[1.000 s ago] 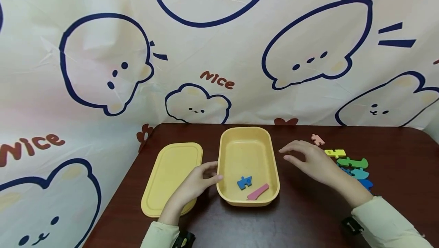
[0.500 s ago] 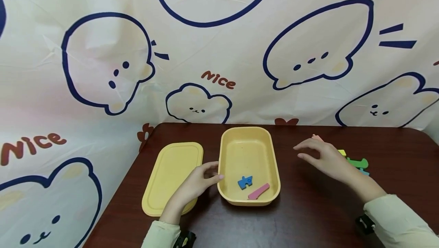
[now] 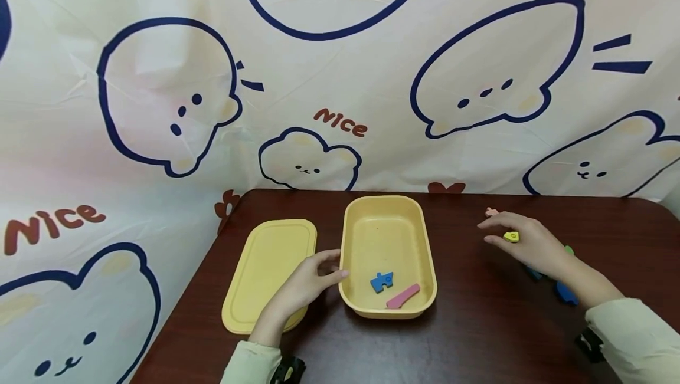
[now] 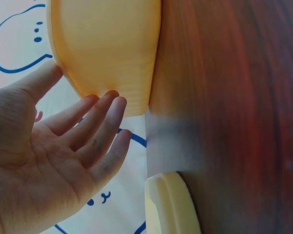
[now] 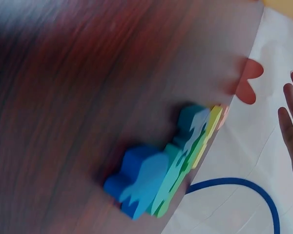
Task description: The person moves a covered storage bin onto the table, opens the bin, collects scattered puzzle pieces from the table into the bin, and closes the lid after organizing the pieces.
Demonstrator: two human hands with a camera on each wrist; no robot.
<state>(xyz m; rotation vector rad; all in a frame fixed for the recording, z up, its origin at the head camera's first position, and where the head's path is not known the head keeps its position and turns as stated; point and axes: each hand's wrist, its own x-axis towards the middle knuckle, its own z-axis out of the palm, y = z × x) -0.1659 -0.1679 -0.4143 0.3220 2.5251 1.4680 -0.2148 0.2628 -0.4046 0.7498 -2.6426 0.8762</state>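
My left hand (image 3: pixel 304 282) holds the near left side of a yellow plastic box (image 3: pixel 379 230), thumb over the rim and fingertips against the outer wall. Inside the box lie a blue puzzle piece (image 3: pixel 382 281) and a pink puzzle piece (image 3: pixel 404 296). Over at the right, my right hand (image 3: pixel 533 245) hovers above a row of loose puzzle pieces, fingers extended. A yellow piece (image 3: pixel 512 236) shows between its thumb and fingers, not gripped. Beyond the fingertips is a salmon piece (image 3: pixel 491 212). In the right wrist view stand a blue piece (image 5: pixel 144 168) and a green piece (image 5: pixel 178 180).
A yellow lid (image 3: pixel 265 266) lies left of the box, partly beneath the left forearm. The dark brown wooden table (image 3: pixel 467 337) ends at a printed cloth backdrop (image 3: pixel 382 77).
My right hand has moved rightward, away from the box and over the row of puzzle pieces, covering some of them. The left hand and the box have stayed in place.
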